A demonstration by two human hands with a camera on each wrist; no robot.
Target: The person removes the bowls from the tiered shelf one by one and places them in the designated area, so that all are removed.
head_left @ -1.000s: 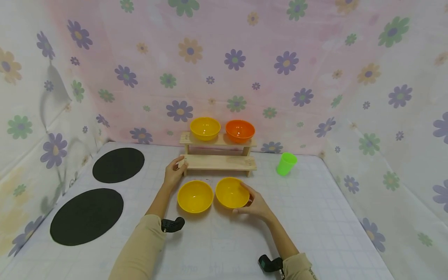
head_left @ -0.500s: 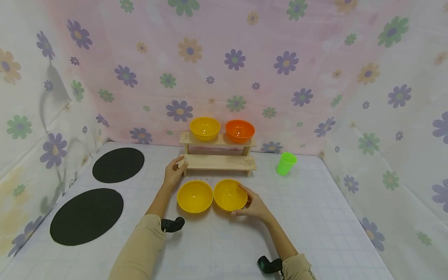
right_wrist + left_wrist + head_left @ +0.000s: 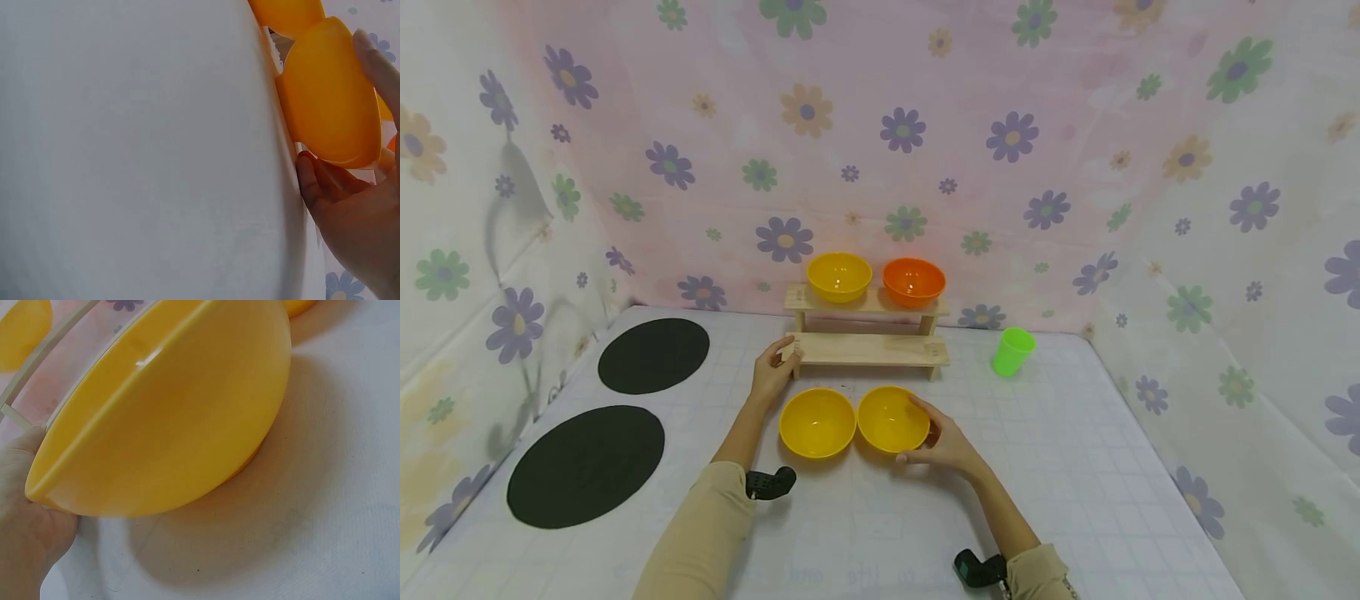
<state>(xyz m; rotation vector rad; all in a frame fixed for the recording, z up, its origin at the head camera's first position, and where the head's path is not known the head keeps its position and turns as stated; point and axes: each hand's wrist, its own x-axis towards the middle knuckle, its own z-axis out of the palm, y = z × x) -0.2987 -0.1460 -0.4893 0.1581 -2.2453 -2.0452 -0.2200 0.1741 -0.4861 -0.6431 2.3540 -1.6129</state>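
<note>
Right hand [image 3: 943,442] grasping yellow bowl [image 3: 892,418] by rim; left hand [image 3: 772,371] gripping wooden shelf [image 3: 867,348] end; bowl likely light, stiff, slick plastic, rim best hold

A yellow bowl [image 3: 839,276] and an orange bowl [image 3: 913,281] are sitting atop the shelf's upper tier, a green cup [image 3: 1012,351] standing nearby, two black discs [image 3: 652,355] lying on the gridded mat [image 3: 1075,467].

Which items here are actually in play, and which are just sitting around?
In play: right hand gripping the right yellow bowl; left hand holding the wooden rack; left yellow bowl.
Idle: green cup, two black mats.
</note>
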